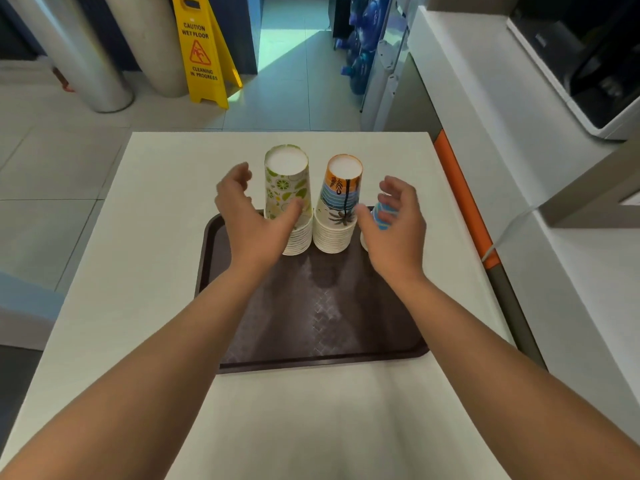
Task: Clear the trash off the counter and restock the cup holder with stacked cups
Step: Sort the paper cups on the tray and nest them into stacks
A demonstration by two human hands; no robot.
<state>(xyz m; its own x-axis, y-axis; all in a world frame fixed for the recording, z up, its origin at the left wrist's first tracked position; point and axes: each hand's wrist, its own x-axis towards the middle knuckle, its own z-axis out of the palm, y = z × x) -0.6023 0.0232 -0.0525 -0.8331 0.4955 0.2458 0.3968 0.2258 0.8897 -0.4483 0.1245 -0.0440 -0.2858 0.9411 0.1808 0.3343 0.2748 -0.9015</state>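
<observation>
Stacked paper cups stood inverted at the far edge of a dark brown plastic tray (381, 323) on the white desk (156, 237): a lime-patterned stack (285, 188), a palm-printed stack (341, 202), and a small blue-striped cup (382, 216). Left hand (249, 223) and right hand (398, 230) hovered spread, gripping nothing; gathering looked under way, and each hand next needed to close round a stack.

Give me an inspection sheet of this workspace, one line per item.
Surface: white table bearing a dark brown tray.
Job's things: lime-print cup stack, palm-print cup stack, blue-striped cups, all upside down on the tray.
Clutter: nothing seen.
Grips: left hand open beside the lime-print stack; right hand open around the blue-striped cups; contact unclear.
Cables: white cable at right.
Surroundings: yellow wet-floor sign, water bottles.
</observation>
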